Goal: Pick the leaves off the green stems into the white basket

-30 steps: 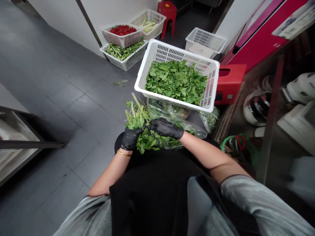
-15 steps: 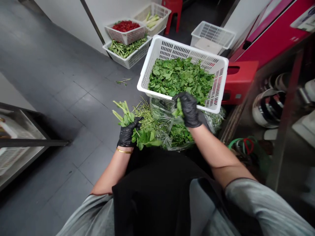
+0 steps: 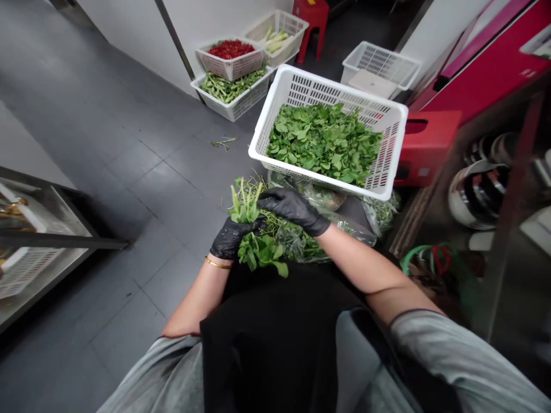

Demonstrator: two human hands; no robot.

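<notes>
A bunch of leafy greens (image 3: 246, 207) is gripped in my black-gloved left hand (image 3: 229, 238), stems upward and leaves hanging below the fist. My right hand (image 3: 295, 209), gloved in black too, reaches across to the bunch. Its fingers are stretched out at the stems, and I see nothing held in them; the fingertips are partly hidden. Just beyond stands a white slotted basket (image 3: 398, 143) with picked green leaves (image 3: 325, 140) inside. Beneath my hands lie thin loose stems (image 3: 271, 223) and a clear plastic bag (image 3: 350, 229) with more greens.
A red stool (image 3: 434, 143) stands at the basket's right. Farther back are a basket of red chillies (image 3: 232, 50), one of cut green vegetables (image 3: 235, 89) and another white basket (image 3: 383, 63). Metal shelves (image 3: 64, 212) flank the left; stacked bowls (image 3: 477, 189) sit at right.
My right hand has left the basket's near rim, moving left to the bunch, and the greens it held are no longer in it. The left hand keeps its bunch, stems now more upright.
</notes>
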